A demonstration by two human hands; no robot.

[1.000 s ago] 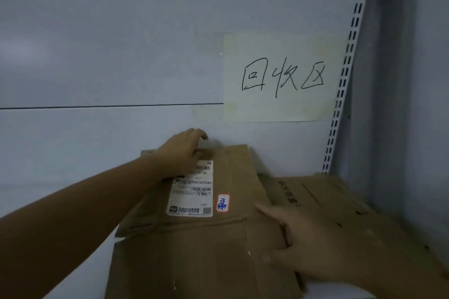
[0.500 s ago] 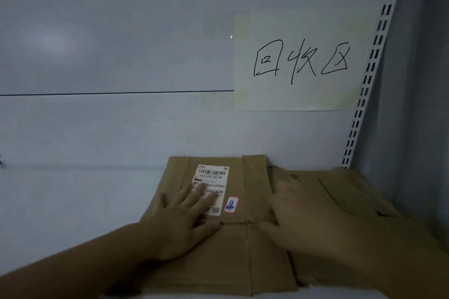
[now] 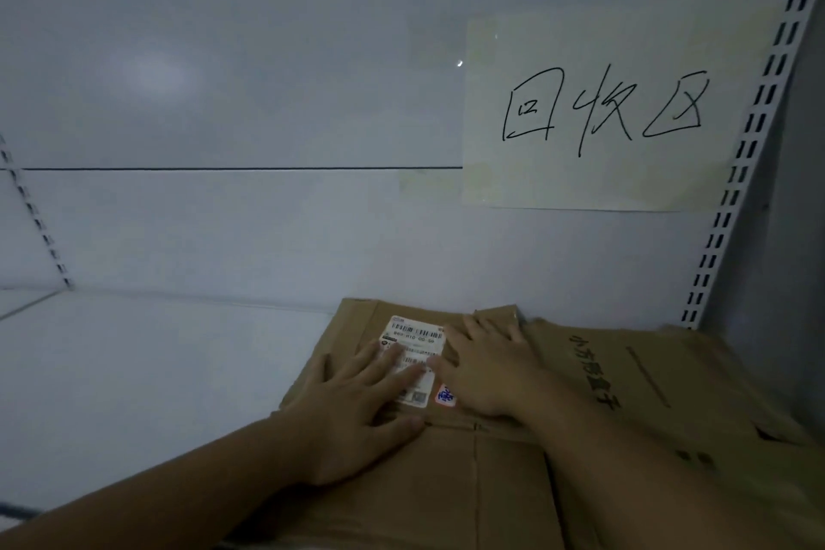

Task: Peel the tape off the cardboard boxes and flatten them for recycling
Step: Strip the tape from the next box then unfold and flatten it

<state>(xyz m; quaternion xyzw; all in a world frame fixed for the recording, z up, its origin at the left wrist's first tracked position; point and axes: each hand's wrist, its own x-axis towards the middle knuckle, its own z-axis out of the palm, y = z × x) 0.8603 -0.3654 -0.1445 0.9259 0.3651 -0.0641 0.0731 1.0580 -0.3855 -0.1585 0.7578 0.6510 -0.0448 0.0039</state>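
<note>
On the white shelf (image 3: 156, 371), the labelled cardboard box (image 3: 482, 482) lies flat.

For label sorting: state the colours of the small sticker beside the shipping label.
Small rounded sticker: white, red border, blue writing; head view.

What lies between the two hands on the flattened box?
In the head view, a white shipping label and a small sticker lie between the left hand and right hand.

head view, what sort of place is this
Probably a recycling corner on a white shelving unit: a pale handwritten paper sign reads 回收区, slotted metal uprights stand at the sides, and flattened brown cardboard boxes lie stacked.
</note>
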